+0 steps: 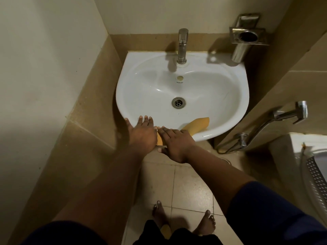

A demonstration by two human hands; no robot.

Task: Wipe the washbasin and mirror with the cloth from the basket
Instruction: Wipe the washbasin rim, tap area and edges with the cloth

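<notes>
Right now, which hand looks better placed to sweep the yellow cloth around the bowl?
Probably the right hand: it lies flat on the yellow cloth at the washbasin's front rim. The left hand rests mostly on bare rim beside it.

Both hands cover most of the yellow cloth (pixel 196 125); the picture's right edge crops the basket (pixel 316 175).

Dim, warm overhead light. Glare on the washbasin (pixel 152 89); tap (pixel 182 46) shadow falls left. Edges bend; forearms slightly blurred.
</notes>
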